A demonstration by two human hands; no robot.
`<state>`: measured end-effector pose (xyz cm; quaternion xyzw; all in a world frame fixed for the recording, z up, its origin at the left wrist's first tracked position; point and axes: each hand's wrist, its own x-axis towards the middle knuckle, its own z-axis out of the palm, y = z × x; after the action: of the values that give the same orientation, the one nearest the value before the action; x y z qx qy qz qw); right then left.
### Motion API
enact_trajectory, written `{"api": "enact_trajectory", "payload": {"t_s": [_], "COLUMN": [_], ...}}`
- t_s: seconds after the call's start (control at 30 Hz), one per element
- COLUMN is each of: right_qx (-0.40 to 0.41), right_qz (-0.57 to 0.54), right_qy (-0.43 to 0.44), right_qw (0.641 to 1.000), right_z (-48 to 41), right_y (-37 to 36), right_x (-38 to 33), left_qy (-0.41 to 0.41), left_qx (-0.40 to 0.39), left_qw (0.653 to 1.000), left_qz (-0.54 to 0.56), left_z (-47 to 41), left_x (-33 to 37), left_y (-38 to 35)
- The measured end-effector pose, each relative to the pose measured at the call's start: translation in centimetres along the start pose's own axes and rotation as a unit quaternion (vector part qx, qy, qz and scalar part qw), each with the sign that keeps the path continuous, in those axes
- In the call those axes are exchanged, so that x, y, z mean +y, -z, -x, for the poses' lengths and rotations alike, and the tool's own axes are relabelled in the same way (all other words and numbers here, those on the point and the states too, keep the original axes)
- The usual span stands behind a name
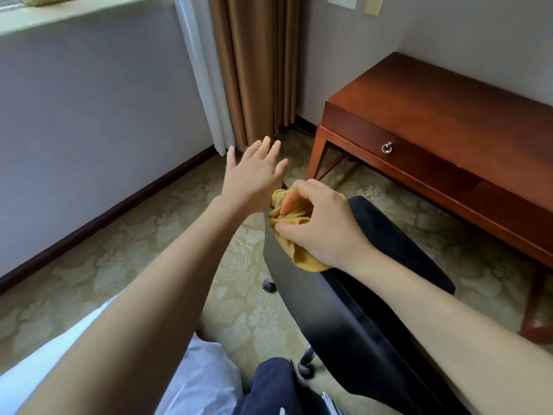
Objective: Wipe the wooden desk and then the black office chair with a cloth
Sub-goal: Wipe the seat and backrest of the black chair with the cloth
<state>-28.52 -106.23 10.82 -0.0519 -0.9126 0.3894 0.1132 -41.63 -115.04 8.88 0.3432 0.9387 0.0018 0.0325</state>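
1. Cloth (pixel 294 232): mustard-yellow, bunched, on the chair's top edge, gripped by the right hand (pixel 323 223).
2. Black office chair (pixel 344 324): seen from behind, standing on carpet, possibly tilted.
3. Wooden desk (pixel 449 115): glossy reddish-brown, ring-pull drawer, against the wall.

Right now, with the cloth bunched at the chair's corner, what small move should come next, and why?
Probably drag the yellow cloth along the black office chair toward the body. The right hand grips it bunched at the chair's far corner, so most of the black surface nearer the person looks yet to be covered. The left hand is open and holds nothing.
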Motion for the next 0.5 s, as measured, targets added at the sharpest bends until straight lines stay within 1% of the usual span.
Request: {"api": "enact_trajectory", "payload": {"t_s": [0.13, 0.23, 0.33, 0.4, 0.5], "right_qx": [-0.013, -0.005, -0.021, -0.029, -0.054], "right_qz": [-0.001, -0.001, -0.016, -0.031, -0.057], "right_qy": [-0.002, 0.007, 0.011, 0.013, 0.014], "right_qw": [1.000, 1.000, 1.000, 0.999, 0.997], "right_z": [0.1, 1.7, 3.4, 4.7, 7.6], "right_y": [0.2, 0.5, 1.1, 1.9, 3.5], "right_x": [0.2, 0.4, 0.7, 1.1, 1.9], "left_qy": [0.002, 0.039, 0.065, 0.064, 0.045], "left_qx": [0.007, 0.059, 0.128, 0.145, 0.131], "left_qw": [1.000, 0.996, 0.989, 0.985, 0.974], "left_qz": [0.017, 0.051, 0.024, 0.065, 0.180], "left_z": [-1.3, -0.8, 1.0, 3.0, 6.5], "left_x": [-0.5, 0.0, 1.0, 2.6, 6.3], "left_y": [0.4, 0.5, 0.7, 0.7, 0.6]}}
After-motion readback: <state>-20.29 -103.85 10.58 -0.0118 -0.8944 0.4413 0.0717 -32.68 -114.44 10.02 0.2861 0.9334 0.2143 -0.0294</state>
